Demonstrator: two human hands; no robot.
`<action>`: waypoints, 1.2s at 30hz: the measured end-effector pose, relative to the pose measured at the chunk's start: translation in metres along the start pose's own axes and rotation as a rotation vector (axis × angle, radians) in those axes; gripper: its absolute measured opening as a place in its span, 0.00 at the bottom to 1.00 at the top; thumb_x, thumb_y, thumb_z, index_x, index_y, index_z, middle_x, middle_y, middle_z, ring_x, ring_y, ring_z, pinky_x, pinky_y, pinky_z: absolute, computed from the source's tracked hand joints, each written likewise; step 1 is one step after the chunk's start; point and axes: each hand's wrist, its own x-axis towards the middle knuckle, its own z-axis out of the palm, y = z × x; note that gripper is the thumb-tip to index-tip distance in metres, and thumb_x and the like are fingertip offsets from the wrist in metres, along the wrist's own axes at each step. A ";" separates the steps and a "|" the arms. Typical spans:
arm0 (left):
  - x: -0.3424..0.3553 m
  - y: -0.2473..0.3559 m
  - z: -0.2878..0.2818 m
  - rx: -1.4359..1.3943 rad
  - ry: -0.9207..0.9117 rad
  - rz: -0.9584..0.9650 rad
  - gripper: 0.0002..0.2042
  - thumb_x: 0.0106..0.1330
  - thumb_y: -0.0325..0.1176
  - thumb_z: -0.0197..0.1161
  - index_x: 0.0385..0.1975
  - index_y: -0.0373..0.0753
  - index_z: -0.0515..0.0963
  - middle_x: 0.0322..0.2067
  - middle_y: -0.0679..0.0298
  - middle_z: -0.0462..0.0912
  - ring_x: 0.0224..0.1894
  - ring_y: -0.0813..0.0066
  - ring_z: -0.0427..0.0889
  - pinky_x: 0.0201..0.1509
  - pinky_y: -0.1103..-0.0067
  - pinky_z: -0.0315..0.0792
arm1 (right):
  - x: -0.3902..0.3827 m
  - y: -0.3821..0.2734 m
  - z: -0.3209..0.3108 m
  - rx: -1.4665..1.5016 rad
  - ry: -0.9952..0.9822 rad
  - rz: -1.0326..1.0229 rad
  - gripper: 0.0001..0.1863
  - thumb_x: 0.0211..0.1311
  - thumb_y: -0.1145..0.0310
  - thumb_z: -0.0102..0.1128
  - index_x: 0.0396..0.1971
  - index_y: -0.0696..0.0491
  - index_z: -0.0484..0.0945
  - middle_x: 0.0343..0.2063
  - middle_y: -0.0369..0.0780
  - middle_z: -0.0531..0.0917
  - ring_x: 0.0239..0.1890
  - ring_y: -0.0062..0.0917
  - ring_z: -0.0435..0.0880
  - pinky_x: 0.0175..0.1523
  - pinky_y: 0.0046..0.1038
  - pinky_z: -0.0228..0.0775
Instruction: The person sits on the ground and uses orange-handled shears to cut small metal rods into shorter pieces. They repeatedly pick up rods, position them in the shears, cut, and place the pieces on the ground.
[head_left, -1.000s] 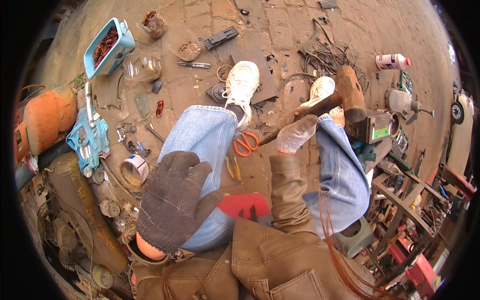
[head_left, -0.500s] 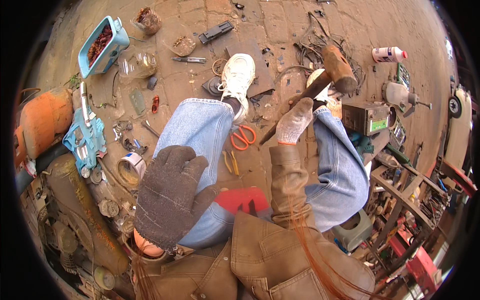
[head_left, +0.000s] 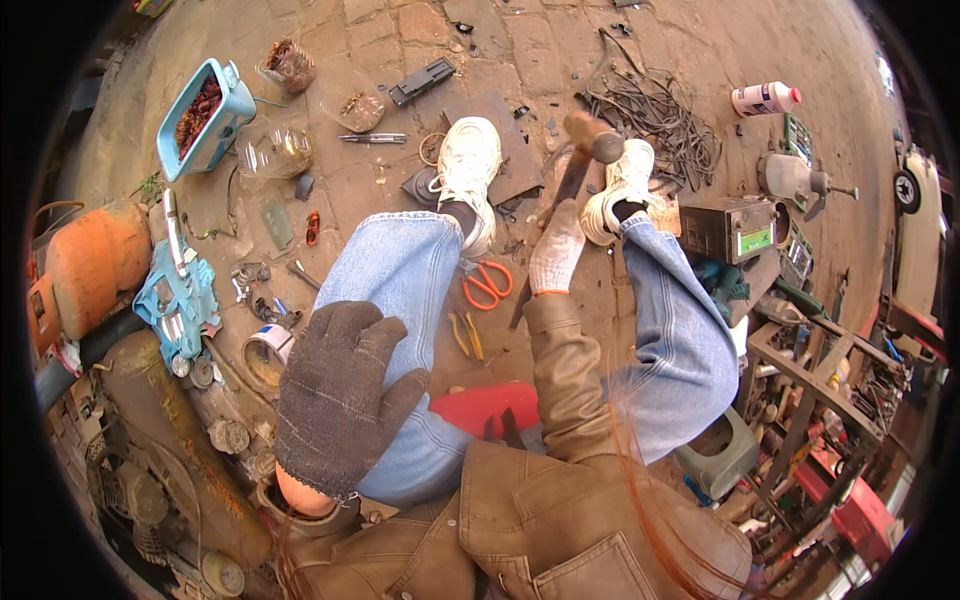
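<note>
My right hand (head_left: 558, 252), in a light knit glove, is closed round the wooden handle of a hammer (head_left: 592, 137). The hammer's head is raised between my two white shoes, over the ground. My left hand (head_left: 345, 390), in a thick dark glove, lies flat on my left thigh with its thumb apart, holding nothing. A flat metal plate (head_left: 515, 150) sits beside and partly under my left shoe. Between my legs lie orange-handled scissors (head_left: 487, 285) and yellow-handled pliers (head_left: 467, 337).
A blue tub (head_left: 207, 120) of reddish-brown scraps stands at far left, near clear plastic containers (head_left: 275, 150). Tangled black wires (head_left: 655, 115) lie beyond my right shoe. A battery (head_left: 728, 228) and a white bottle (head_left: 765, 99) are at right. An orange machine (head_left: 92, 255) stands at left.
My right hand has shifted left with the hammer, and the hammer's head has moved left and down in the picture. My left hand has stayed on my thigh.
</note>
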 end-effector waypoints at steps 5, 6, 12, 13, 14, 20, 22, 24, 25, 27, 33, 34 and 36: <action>0.005 0.000 -0.003 0.050 -0.035 -0.031 0.18 0.49 0.35 0.68 0.41 0.37 0.75 0.41 0.54 0.75 0.45 0.54 0.75 0.47 0.64 0.69 | 0.008 0.026 0.022 -0.201 0.227 -0.360 0.23 0.70 0.52 0.46 0.28 0.59 0.70 0.18 0.42 0.69 0.25 0.31 0.72 0.30 0.26 0.65; 0.006 0.001 -0.003 0.034 -0.038 -0.032 0.18 0.50 0.35 0.68 0.41 0.36 0.75 0.41 0.54 0.75 0.45 0.54 0.75 0.47 0.64 0.69 | 0.009 0.040 0.026 -0.275 0.189 -0.181 0.25 0.70 0.51 0.44 0.31 0.62 0.72 0.22 0.49 0.75 0.32 0.42 0.76 0.37 0.33 0.70; 0.007 0.001 0.000 0.019 0.004 0.025 0.19 0.49 0.33 0.69 0.40 0.35 0.74 0.38 0.51 0.75 0.42 0.51 0.74 0.45 0.62 0.69 | 0.024 0.042 0.022 -0.828 -0.072 -0.170 0.31 0.69 0.46 0.38 0.33 0.61 0.78 0.28 0.54 0.80 0.36 0.48 0.79 0.45 0.45 0.67; 0.004 0.002 0.000 0.025 -0.014 0.024 0.19 0.50 0.33 0.69 0.40 0.35 0.74 0.38 0.51 0.75 0.42 0.50 0.74 0.45 0.62 0.69 | 0.023 0.029 0.020 -0.848 0.002 -0.276 0.30 0.70 0.47 0.39 0.27 0.60 0.77 0.22 0.49 0.79 0.29 0.43 0.79 0.39 0.42 0.69; 0.004 0.000 0.001 0.025 -0.014 0.023 0.19 0.50 0.33 0.69 0.40 0.35 0.74 0.38 0.51 0.75 0.43 0.50 0.74 0.46 0.62 0.69 | 0.024 0.012 0.017 -0.564 0.068 -0.239 0.28 0.71 0.49 0.39 0.24 0.59 0.74 0.19 0.45 0.75 0.24 0.35 0.75 0.34 0.38 0.66; 0.007 0.002 0.001 0.042 -0.053 -0.013 0.19 0.50 0.33 0.69 0.41 0.34 0.74 0.39 0.50 0.75 0.44 0.50 0.74 0.48 0.61 0.69 | 0.016 -0.001 0.008 -0.075 0.146 -0.387 0.31 0.70 0.40 0.37 0.20 0.53 0.67 0.15 0.34 0.65 0.16 0.18 0.66 0.20 0.25 0.56; 0.010 0.005 0.000 0.039 -0.047 -0.025 0.19 0.50 0.33 0.69 0.41 0.34 0.74 0.39 0.51 0.75 0.44 0.50 0.74 0.48 0.61 0.69 | 0.010 0.041 0.014 -0.431 0.146 -0.231 0.28 0.72 0.48 0.40 0.25 0.59 0.72 0.22 0.47 0.76 0.23 0.40 0.75 0.31 0.37 0.67; 0.013 0.006 0.000 0.047 -0.032 -0.032 0.18 0.50 0.32 0.69 0.41 0.36 0.75 0.40 0.52 0.75 0.44 0.51 0.74 0.47 0.63 0.70 | 0.022 0.078 0.009 -1.162 -0.330 -0.002 0.21 0.71 0.58 0.37 0.55 0.53 0.69 0.37 0.60 0.79 0.43 0.53 0.79 0.48 0.48 0.69; 0.014 0.005 -0.001 0.054 -0.013 -0.026 0.18 0.50 0.32 0.68 0.40 0.36 0.75 0.41 0.52 0.75 0.44 0.51 0.74 0.47 0.64 0.70 | 0.015 0.090 0.001 -1.032 -0.263 0.002 0.19 0.71 0.64 0.34 0.58 0.49 0.67 0.37 0.59 0.79 0.41 0.55 0.79 0.47 0.49 0.69; 0.014 0.004 0.000 0.094 0.000 -0.010 0.17 0.50 0.32 0.68 0.40 0.36 0.75 0.41 0.52 0.75 0.43 0.52 0.74 0.47 0.64 0.70 | 0.011 0.102 -0.013 -1.031 -0.214 -0.184 0.21 0.72 0.58 0.35 0.53 0.54 0.72 0.39 0.59 0.79 0.43 0.56 0.78 0.49 0.49 0.68; 0.006 0.008 0.007 0.086 -0.018 0.010 0.16 0.52 0.32 0.67 0.40 0.36 0.75 0.39 0.54 0.76 0.43 0.52 0.74 0.48 0.63 0.69 | -0.033 0.074 -0.024 -0.661 0.331 0.185 0.30 0.67 0.44 0.46 0.39 0.61 0.78 0.36 0.59 0.81 0.44 0.53 0.79 0.49 0.46 0.68; 0.009 0.008 0.008 0.088 -0.008 0.029 0.16 0.52 0.33 0.68 0.39 0.36 0.75 0.38 0.53 0.76 0.43 0.52 0.74 0.47 0.63 0.69 | -0.037 0.068 -0.026 -0.685 0.368 0.243 0.29 0.66 0.45 0.48 0.39 0.60 0.78 0.35 0.59 0.81 0.42 0.52 0.80 0.47 0.46 0.69; 0.015 0.010 0.009 0.106 -0.012 0.046 0.16 0.52 0.33 0.68 0.39 0.36 0.75 0.38 0.53 0.75 0.42 0.52 0.75 0.46 0.63 0.70 | -0.043 0.062 -0.031 -0.774 0.399 0.357 0.23 0.62 0.49 0.56 0.40 0.57 0.77 0.36 0.55 0.81 0.42 0.49 0.80 0.48 0.45 0.69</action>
